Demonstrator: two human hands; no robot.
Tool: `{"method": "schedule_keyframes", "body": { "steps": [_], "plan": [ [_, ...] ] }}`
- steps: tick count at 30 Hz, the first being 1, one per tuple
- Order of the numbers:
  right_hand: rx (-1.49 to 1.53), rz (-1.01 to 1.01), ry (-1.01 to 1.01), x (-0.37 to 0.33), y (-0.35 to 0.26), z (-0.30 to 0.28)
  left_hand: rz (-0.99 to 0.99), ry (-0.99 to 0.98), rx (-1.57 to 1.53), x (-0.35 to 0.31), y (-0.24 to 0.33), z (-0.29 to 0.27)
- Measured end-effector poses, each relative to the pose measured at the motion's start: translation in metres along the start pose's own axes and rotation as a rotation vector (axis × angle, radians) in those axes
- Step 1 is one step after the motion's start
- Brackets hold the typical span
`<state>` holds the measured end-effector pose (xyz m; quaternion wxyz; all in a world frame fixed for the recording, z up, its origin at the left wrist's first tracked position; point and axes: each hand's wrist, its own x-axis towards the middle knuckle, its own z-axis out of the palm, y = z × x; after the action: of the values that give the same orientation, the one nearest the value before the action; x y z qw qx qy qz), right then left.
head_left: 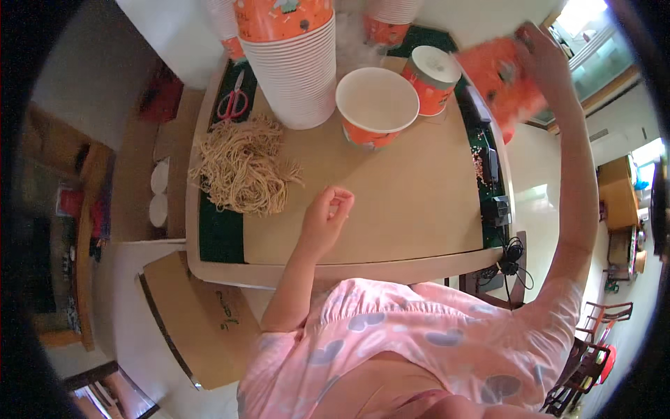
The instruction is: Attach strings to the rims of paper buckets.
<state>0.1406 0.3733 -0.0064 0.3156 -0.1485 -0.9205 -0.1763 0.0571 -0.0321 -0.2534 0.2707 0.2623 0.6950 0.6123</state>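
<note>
Beside the counter's (391, 209) far-right edge, the blurred orange bag (488, 73) seems light and floppy, best held by its top, where the right hand (543, 54) clasps it; the left hand (328, 215) half-curls, pinch unclear.

Just right of the right-hand grip (541, 59), a bright window (586, 19) with greenish lower panes, edged below by a brown strip. Just left of it, a plain off-white wall (471, 17). Farther right and lower, a boxy brown wooden cabinet (618, 190) beside another bright opening (650, 150) (blown out white). Below the grip, glossy pale floor (536, 195) streaked with reflected light, then slim dark-brown wooden chairs (578, 376). Well left, across the pale, round-cornered table (433, 267), tan wooden-framed furniture (87, 265), dimly lit.
</note>
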Motion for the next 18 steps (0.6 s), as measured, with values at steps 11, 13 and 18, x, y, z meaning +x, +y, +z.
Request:
{"method": "schedule_keyframes", "body": {
  "steps": [11,13,18],
  "plan": [
    [-0.043,0.067,-0.115,0.029,-0.089,0.158,-0.045,0.152,0.029,-0.022,-0.027,-0.040],
    [0.129,0.126,-0.096,0.022,-0.100,0.149,-0.034,0.174,0.032,-0.024,-0.031,-0.047],
    [0.388,0.135,-0.075,-0.010,-0.102,0.126,-0.025,0.189,0.072,-0.030,-0.040,-0.057]
  ]
}}
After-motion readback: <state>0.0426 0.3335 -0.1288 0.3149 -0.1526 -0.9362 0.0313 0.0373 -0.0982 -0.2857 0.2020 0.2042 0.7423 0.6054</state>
